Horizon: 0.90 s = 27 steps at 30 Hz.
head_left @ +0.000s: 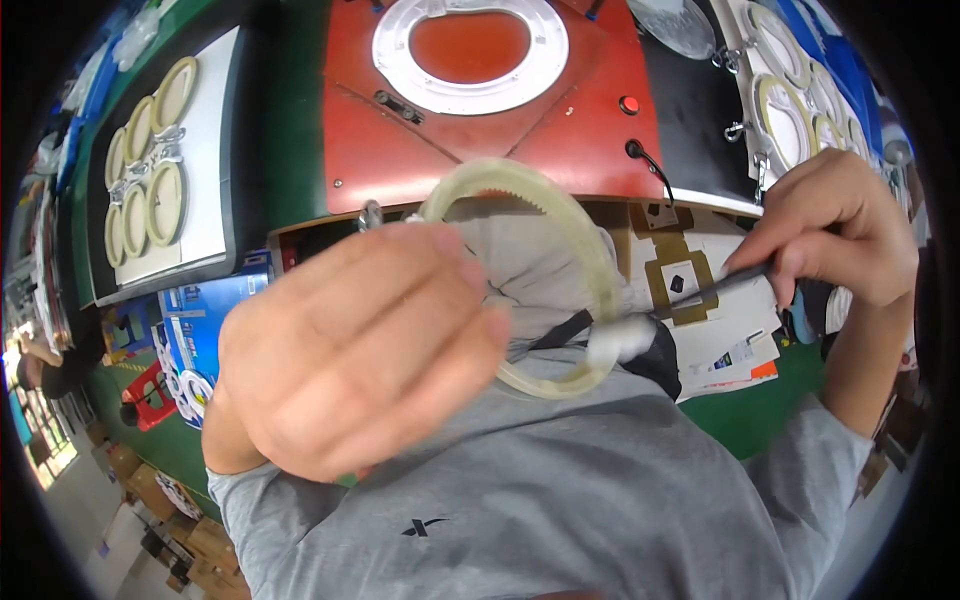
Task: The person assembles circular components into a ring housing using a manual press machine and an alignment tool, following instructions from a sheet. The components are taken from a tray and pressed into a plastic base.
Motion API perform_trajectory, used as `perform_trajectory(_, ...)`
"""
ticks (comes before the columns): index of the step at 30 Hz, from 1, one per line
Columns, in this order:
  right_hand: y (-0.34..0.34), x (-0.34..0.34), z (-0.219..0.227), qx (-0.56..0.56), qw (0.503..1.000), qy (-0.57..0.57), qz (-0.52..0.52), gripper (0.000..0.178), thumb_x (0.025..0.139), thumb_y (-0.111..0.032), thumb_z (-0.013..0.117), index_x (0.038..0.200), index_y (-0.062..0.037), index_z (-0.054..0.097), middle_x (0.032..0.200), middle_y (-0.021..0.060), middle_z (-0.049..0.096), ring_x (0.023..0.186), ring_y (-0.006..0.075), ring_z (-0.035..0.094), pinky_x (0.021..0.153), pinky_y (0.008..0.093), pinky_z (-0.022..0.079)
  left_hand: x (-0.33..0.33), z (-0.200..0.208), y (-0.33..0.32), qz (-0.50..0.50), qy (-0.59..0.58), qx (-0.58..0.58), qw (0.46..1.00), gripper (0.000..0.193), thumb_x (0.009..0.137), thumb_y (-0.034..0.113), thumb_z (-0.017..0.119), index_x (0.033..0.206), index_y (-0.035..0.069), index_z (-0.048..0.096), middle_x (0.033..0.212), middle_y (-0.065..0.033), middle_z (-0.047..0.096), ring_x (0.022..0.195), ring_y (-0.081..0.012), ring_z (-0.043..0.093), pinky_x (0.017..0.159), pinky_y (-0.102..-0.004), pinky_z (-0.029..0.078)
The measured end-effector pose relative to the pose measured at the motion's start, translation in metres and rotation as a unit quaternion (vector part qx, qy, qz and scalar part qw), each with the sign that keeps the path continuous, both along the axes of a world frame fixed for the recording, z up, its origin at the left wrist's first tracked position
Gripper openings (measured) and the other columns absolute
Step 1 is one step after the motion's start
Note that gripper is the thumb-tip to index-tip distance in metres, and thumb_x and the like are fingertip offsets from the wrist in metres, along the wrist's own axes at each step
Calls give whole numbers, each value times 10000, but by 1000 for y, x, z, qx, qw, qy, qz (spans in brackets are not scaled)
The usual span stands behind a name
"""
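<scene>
Gripping a pale yellowish ring by its left side in the left hand, with fingers curled closed on it. Holding the ring in mid-air in front of the grey shirt, below the red panel in view. Pinching a thin dark tool between thumb and fingers of the right hand. Aligning a blurred whitish tip, apparently the tool's, with the ring's lower right rim; not confirming contact, given the blur. Judging work on this ring as under way and not finished. Noting similar rings lying on the left tray, and further rings at the far right. Not establishing which of these are done and which are waiting.
</scene>
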State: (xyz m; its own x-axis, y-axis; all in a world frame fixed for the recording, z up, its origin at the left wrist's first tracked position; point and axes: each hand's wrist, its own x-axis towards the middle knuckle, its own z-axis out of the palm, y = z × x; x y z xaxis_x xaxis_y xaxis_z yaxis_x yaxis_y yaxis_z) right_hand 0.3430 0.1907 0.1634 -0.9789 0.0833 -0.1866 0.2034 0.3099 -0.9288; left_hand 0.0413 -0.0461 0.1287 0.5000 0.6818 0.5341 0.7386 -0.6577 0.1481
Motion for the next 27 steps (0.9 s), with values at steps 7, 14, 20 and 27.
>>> perform_trajectory(7,-21,24,-78,170,777,79,-600,364,1085,-189,580,1413,-35,610,1058,38,711,703,28,508,635,178,422,-24,-11,5,67,-154,-28,985,354,734,-23,782,1073,-63,693,1062,-208,727,956,-365,730,817,-403,605)
perform_trajectory(14,-15,-9,-157,490,689,-38,-532,448,927,83,521,1368,36,578,1140,232,618,1044,410,619,935,468,511,-29,-23,11,100,-270,-79,954,336,808,-104,675,1144,-86,685,1121,-218,693,1013,-304,672,842,-330,541)
perform_trajectory(20,-13,-13,-161,530,674,-44,-512,474,903,91,538,1375,54,567,1295,262,586,1161,442,589,1024,477,481,-36,-27,5,197,-353,-167,899,325,849,-89,710,1173,-101,687,1072,-158,638,999,-236,633,821,-309,510)
perform_trajectory(27,-54,-51,-83,475,690,222,-500,152,964,-5,673,1113,14,697,1010,142,696,894,268,662,770,356,532,-23,-44,27,226,-568,-223,760,258,977,-15,692,1213,-45,592,1028,-72,694,918,-108,673,811,-232,537)
